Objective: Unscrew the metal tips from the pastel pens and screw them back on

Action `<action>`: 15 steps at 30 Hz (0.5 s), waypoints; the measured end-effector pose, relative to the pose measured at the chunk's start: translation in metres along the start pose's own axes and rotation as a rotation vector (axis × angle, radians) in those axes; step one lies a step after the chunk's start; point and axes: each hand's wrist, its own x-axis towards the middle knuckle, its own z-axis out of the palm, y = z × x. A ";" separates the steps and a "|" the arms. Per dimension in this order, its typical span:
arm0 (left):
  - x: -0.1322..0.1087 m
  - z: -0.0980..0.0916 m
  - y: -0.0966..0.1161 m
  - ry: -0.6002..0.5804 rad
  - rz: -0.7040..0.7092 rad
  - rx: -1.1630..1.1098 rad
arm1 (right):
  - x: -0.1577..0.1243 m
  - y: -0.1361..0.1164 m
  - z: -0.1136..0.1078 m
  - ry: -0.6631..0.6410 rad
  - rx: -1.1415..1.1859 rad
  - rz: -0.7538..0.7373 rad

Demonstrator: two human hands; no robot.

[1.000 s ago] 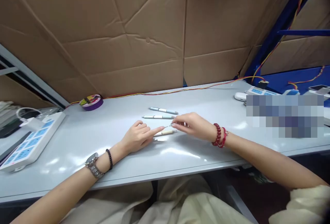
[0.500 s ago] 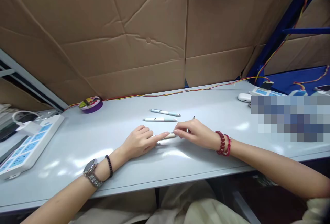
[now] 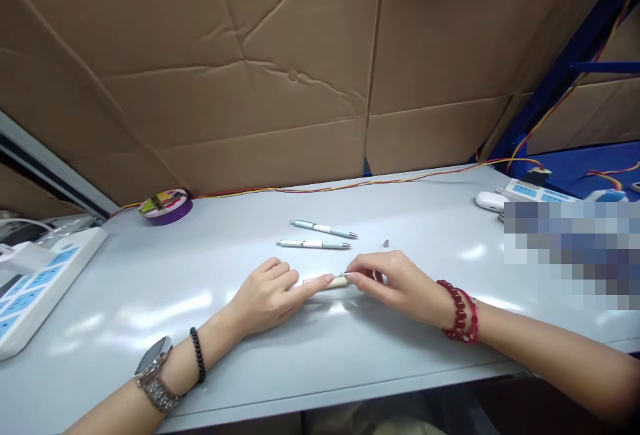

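A cream pen (image 3: 337,283) lies across the table in front of me, its left part largely covered by my fingers. My left hand (image 3: 273,293) is curled, with the index finger stretched along the pen and pressing on it. At the pen's right end, my right hand (image 3: 390,281) pinches with thumb and fingertips around a small shiny part, too small to make out fully. Two light-blue and white pens, an upper one (image 3: 324,229) and a lower one (image 3: 314,244), lie beyond my hands. Past my right hand stands a small grey cone-shaped piece (image 3: 386,243).
A purple tape roll (image 3: 167,208) sits at the back left. One white power strip (image 3: 47,288) lies at the left, another (image 3: 537,189) at the back right beside a white rounded case (image 3: 491,201). Red and yellow wires (image 3: 310,189) run along the cardboard wall (image 3: 250,108).
The camera view has shifted slightly. Both hands stay at the cream pen. My right hand sits a little lower, and the small grey cone now shows fully beyond it.
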 end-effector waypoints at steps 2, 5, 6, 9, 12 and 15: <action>0.000 0.001 0.000 -0.006 -0.011 -0.008 | 0.000 -0.001 0.000 -0.002 0.005 0.004; -0.001 0.001 0.000 -0.025 -0.024 -0.015 | -0.001 -0.001 0.000 -0.006 0.012 0.003; -0.001 0.001 0.000 -0.032 -0.027 -0.017 | -0.001 -0.001 0.000 -0.009 0.014 0.003; -0.001 0.001 0.000 -0.043 -0.033 -0.018 | -0.001 -0.001 0.001 -0.014 0.016 0.005; -0.002 0.001 0.001 -0.040 -0.029 -0.016 | -0.001 0.001 0.001 -0.007 0.014 0.022; -0.002 0.001 0.001 -0.038 -0.022 -0.016 | 0.000 0.003 0.001 0.007 0.015 0.041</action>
